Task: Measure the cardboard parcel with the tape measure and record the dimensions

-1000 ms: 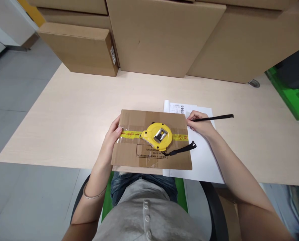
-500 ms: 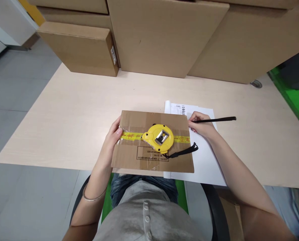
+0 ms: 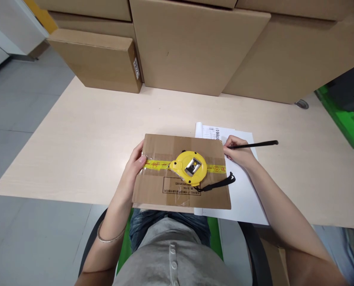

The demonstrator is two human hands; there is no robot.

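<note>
A flat cardboard parcel [image 3: 165,190] with a strip of yellow tape lies at the table's near edge. A yellow tape measure [image 3: 189,167] rests on top of it, its black strap [image 3: 217,184] trailing right. My left hand [image 3: 134,166] grips the parcel's left edge, thumb on the top face. My right hand [image 3: 238,151] pinches a black pen [image 3: 254,144] just past the parcel's right edge, its tip on a white sheet of paper [image 3: 245,190] that lies partly under the parcel.
Large cardboard boxes [image 3: 195,43] stand along the table's back edge, with a smaller one [image 3: 101,59] at the back left. The light wooden table [image 3: 84,135] stretches left. A green object [image 3: 343,115] sits at the far right. Grey floor lies to the left.
The view has shifted slightly, so everything sits a little lower in frame. Hands, pen, parcel and tape measure keep the same places relative to each other.
</note>
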